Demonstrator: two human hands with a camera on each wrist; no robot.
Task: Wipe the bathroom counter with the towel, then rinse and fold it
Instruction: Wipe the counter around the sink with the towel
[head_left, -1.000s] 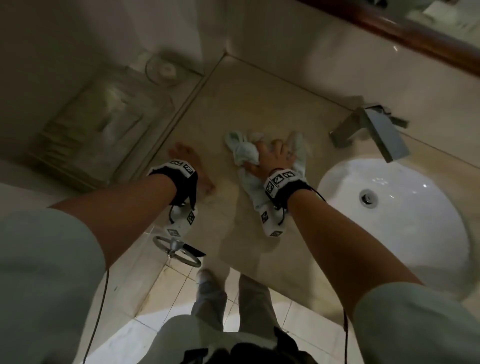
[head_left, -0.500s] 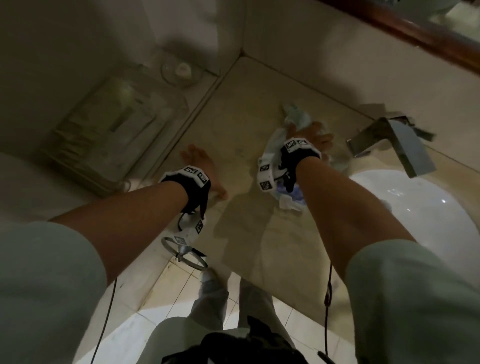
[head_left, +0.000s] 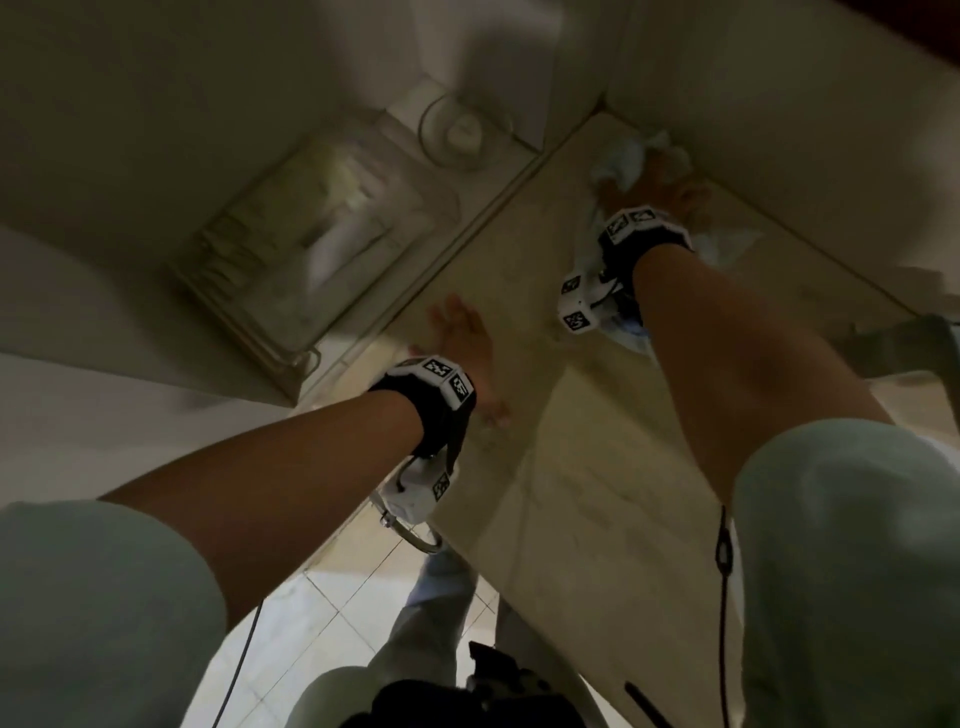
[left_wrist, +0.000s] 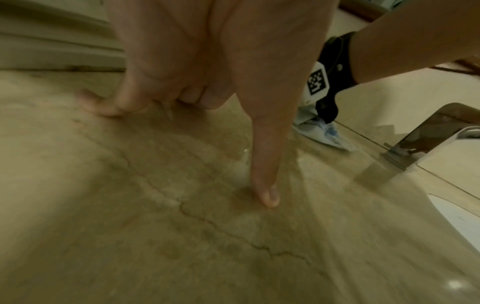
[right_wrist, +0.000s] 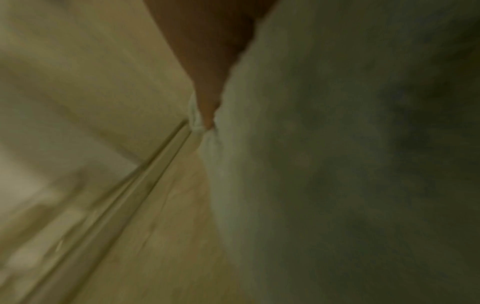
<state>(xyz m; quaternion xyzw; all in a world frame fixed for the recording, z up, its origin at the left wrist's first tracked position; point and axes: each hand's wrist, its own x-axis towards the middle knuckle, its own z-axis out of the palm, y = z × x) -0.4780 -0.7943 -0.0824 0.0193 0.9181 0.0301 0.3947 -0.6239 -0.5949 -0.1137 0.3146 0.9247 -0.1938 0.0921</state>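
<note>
My right hand (head_left: 658, 193) grips the bunched pale towel (head_left: 626, 156) and presses it on the beige stone counter (head_left: 571, 467) at its far edge, against the back wall. Towel folds trail out under the wrist. In the blurred right wrist view the towel (right_wrist: 337, 164) fills the right side beside one finger (right_wrist: 207, 72). My left hand (head_left: 460, 335) rests open on the counter near its left edge and holds nothing. The left wrist view shows that left hand (left_wrist: 197, 86) with thumb and fingertips on the stone, and a towel (left_wrist: 324, 133) corner beyond it.
A metal faucet (head_left: 909, 343) stands at the right edge, and the left wrist view also shows the faucet (left_wrist: 428, 133) next to the white sink rim (left_wrist: 467, 205). Left of the counter lie a clear tray (head_left: 311, 234) and a round glass dish (head_left: 457, 130). Tiled floor lies below.
My right hand has slid the towel away from me, from the counter's middle to the back wall and towards the far corner. My left hand has stayed in place on the counter.
</note>
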